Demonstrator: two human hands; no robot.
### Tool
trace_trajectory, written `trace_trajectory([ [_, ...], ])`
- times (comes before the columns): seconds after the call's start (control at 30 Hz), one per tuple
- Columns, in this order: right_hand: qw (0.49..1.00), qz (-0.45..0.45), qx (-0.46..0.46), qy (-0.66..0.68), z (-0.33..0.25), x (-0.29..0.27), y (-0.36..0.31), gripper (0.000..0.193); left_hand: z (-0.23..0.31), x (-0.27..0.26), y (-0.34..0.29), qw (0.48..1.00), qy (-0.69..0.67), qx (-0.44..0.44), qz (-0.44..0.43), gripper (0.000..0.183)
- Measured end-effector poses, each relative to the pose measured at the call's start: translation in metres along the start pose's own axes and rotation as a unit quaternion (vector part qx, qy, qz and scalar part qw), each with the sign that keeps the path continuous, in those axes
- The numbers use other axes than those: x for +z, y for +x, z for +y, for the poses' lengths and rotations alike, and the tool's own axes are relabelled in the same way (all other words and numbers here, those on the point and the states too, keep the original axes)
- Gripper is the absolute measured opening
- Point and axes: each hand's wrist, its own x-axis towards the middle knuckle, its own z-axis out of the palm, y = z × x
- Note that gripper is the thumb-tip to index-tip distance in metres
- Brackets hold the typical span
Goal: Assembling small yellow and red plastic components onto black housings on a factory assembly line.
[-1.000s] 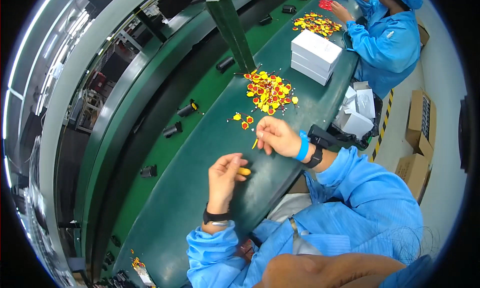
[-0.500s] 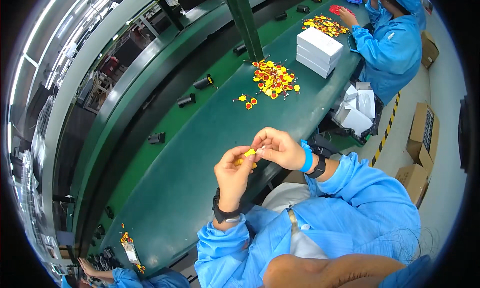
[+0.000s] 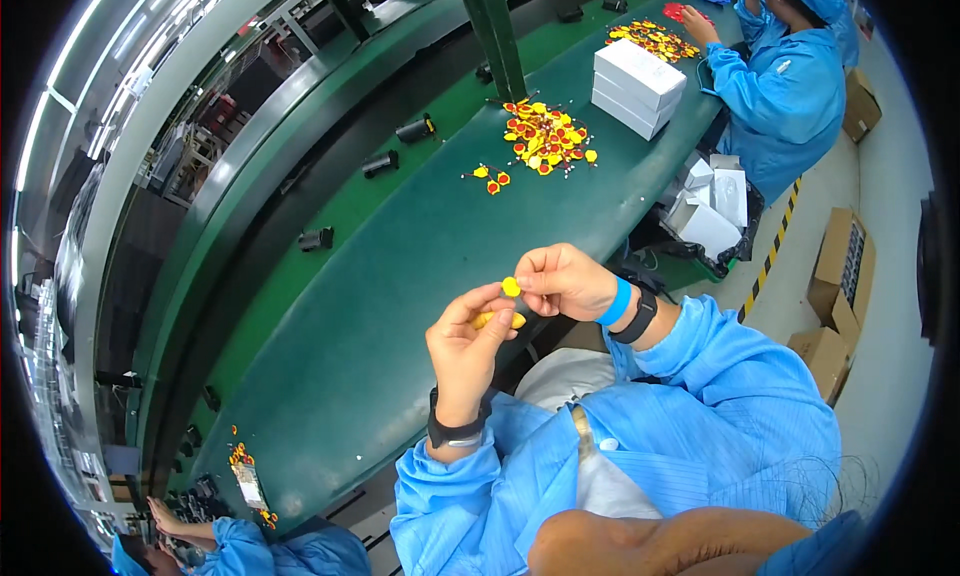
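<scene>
Above the near edge of the green table (image 3: 400, 306), my two hands meet. My left hand (image 3: 463, 351) is closed round a few small yellow pieces (image 3: 488, 320), which show between thumb and fingers. My right hand (image 3: 570, 284) pinches at the edge of a small round yellow disc (image 3: 511, 287), and the left fingertips are close beside it. Whether the left fingers also touch the disc I cannot tell. Further up the table lies a heap of yellow and red disc-shaped parts (image 3: 545, 136) with thin leads, and a few loose ones (image 3: 492, 180) lie left of it.
White boxes (image 3: 638, 86) are stacked right of the heap. Black cylindrical parts (image 3: 380, 163) stand along the green conveyor (image 3: 345, 211) beyond the table. A bin of white cartons (image 3: 710, 211) is at the right. Co-workers in blue sit at far right (image 3: 785, 106) and lower left (image 3: 250, 548).
The yellow disc between my fingertips has moved slightly up and now shows its round face. My right hand has shifted a little; the black cylinders have shifted slightly in view.
</scene>
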Motion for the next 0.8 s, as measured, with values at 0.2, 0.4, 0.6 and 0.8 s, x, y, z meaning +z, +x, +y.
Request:
trace_trajectory([
  [0.2, 0.969, -0.076, 0.078, 0.224, 0.011, 0.001, 0.003, 0.015, -0.002, 0.002, 0.001, 0.999, -0.031, -0.029, 0.021, 0.018],
  [0.4, 0.983, -0.042, 0.061, 0.169, 0.013, 0.004, 0.005, 0.016, -0.004, 0.004, 0.002, 0.998, 0.009, -0.045, 0.046, 0.01],
  [0.6, 0.984, -0.015, 0.053, 0.167, 0.02, 0.003, 0.007, 0.017, -0.011, 0.004, 0.003, 0.998, 0.008, -0.04, 0.058, 0.01],
  [0.8, 0.989, 0.041, 0.015, 0.14, 0.029, 0.007, 0.012, 0.017, -0.013, 0.006, 0.005, 0.995, 0.047, -0.019, 0.085, 0.01],
])
